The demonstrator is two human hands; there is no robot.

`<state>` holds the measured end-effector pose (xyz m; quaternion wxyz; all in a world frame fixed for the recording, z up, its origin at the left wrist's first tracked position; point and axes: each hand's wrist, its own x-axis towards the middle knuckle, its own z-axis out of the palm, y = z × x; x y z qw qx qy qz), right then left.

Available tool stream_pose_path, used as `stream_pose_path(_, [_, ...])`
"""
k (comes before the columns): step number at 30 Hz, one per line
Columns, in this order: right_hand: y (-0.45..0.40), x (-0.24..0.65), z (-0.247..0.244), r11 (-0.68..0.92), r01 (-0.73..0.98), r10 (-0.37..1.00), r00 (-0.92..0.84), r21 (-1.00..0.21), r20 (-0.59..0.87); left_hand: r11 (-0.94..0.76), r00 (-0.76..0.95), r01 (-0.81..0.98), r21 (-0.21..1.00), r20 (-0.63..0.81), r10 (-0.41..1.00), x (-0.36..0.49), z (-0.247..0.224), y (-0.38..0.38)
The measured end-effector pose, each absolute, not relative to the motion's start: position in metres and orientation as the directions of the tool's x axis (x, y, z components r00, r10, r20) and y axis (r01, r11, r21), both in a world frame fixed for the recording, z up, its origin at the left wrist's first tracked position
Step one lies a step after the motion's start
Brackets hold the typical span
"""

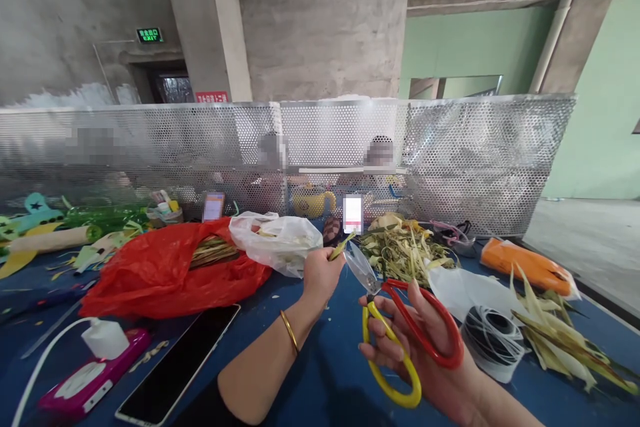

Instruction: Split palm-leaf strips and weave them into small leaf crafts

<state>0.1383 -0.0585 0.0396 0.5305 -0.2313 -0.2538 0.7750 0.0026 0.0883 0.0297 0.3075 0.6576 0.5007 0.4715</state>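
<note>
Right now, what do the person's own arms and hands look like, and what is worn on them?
Both forearms are bare, no sleeves or gloves. The left hand has a thin gold bangle around its wrist. The right hand wears nothing visible.

Red-and-yellow scissors [400,333], red bag [165,273]

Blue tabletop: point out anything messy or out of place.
Cut yellow-green leaf strips lie in a loose tangled heap on the blue tabletop behind the open red-and-yellow-handled scissors; small scraps are scattered at far left.
</note>
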Motion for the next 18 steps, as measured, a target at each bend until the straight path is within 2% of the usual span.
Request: stream_pose_path(18, [-0.0547, 0.137, 0.0316, -0.294, -0.73, 0.947, -0.308, -0.617, -0.086, -0.313, 0.064, 0.382, 0.869, 0.313, 0.948, 0.0087, 0.0268, 0.0807])
